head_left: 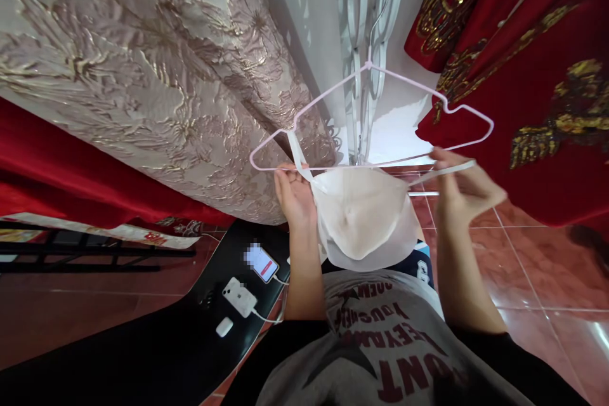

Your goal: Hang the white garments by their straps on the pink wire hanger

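Observation:
A pale pink wire hanger (464, 109) hangs by its metal hook from a white rack (364, 25) in front of me. A small white garment with thin straps (364, 216) dangles from the hanger's lower bar. My left hand (294, 193) is closed on the garment's left edge and strap, just under the bar. My right hand (459, 187) pinches the right strap, which is stretched out sideways below the hanger's right end.
A gold-patterned curtain (143, 76) hangs at the left, red embroidered cloth (533, 76) at the right. Two phones (240, 297) on cables and a small white case (224, 327) lie on a black surface (143, 349) at lower left. The floor is red tile (547, 273).

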Action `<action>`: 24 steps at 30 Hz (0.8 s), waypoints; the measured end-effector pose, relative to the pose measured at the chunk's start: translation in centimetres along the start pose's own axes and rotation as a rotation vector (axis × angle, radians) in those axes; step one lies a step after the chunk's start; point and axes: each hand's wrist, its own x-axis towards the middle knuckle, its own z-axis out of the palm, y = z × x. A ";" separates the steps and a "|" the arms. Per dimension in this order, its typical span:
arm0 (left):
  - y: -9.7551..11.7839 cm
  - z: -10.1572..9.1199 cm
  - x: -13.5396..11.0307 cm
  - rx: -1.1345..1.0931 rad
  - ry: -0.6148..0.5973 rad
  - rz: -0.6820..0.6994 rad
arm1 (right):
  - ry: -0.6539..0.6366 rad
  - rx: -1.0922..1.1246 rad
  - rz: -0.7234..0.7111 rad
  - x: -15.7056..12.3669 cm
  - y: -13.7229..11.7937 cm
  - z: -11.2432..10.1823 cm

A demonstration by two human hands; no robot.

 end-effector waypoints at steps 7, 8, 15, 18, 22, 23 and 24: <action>0.4 0.2 0.0 0.075 -0.100 0.042 | 0.185 0.038 -0.068 5.7 3.0 -3.8; 0.4 0.3 0.0 0.100 -0.103 0.027 | 0.129 0.034 -0.057 6.3 2.6 -3.8; 0.0 0.3 0.0 0.226 -0.095 -0.027 | -0.311 -0.199 -0.029 9.1 -2.7 -1.6; -0.2 0.2 -0.2 0.201 -0.085 -0.072 | -0.332 -0.256 -0.207 8.4 -3.7 -0.5; -0.2 0.3 -0.4 0.133 -0.087 -0.116 | -0.227 -0.137 -0.321 5.1 -3.5 1.2; -0.2 0.3 -0.3 0.114 -0.095 -0.120 | -0.322 -0.128 -0.289 4.1 -3.3 1.6; -0.3 0.3 -0.3 0.101 -0.098 -0.118 | -0.465 -0.132 -0.251 3.2 -3.0 1.9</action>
